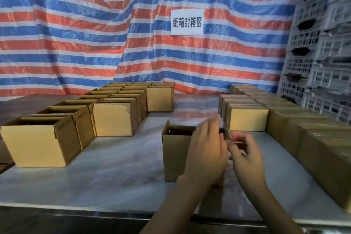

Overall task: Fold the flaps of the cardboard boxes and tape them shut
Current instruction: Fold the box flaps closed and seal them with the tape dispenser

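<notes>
A small open cardboard box [174, 157] stands on the table in front of me, its left flap upright. My left hand [206, 152] lies over the box's front and open top with its fingers stretched out, blurred by motion. My right hand [247, 156] is at the box's right side. Its fingers are curled in and seem to pinch the box's right flap [226, 134], which is dark and blurred. No tape roll is visible.
Several open boxes [38, 146] stand in rows at the left. Closed boxes [247, 119] line the right side up to the back. Grey plastic crates [313, 62] are stacked at the far right. A striped tarp with a white sign [187, 22] hangs behind the plastic-covered table [114, 167].
</notes>
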